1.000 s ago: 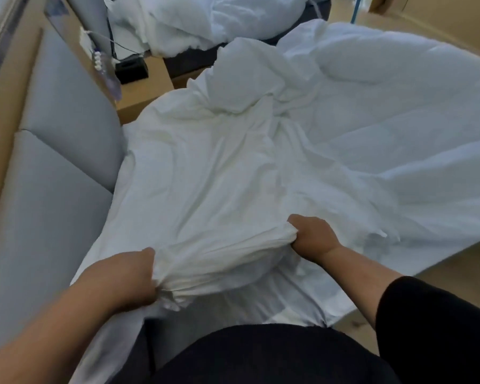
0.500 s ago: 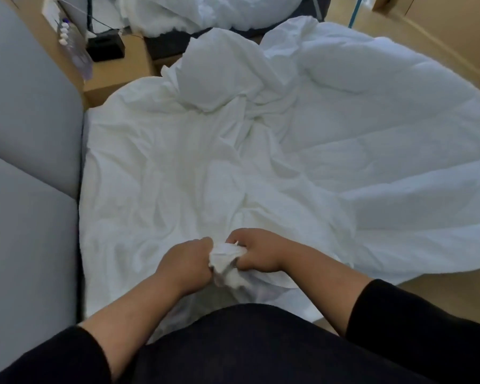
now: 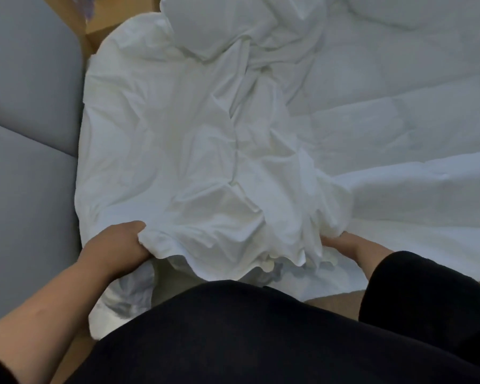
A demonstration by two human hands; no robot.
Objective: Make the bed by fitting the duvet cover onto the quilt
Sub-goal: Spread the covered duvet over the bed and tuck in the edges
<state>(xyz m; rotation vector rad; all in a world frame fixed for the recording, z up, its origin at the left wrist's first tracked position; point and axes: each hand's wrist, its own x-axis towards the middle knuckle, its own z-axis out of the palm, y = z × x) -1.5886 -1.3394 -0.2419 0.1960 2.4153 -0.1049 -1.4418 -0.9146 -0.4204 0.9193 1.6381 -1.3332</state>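
Duvet cover [image 3: 194,151] lies crumpled over head end of bed, beside grey headboard [image 3: 25,106]; quilt [image 3: 399,112] spread toward right side. Left hand [image 3: 117,245] grips cover's near edge, fingers curled into fabric. Right hand [image 3: 344,242] mostly hidden under bunched cloth; grip cannot be told. Step, likely: spreading cover's opening at bed's near edge. Next move calls for feeding quilt corner inside.
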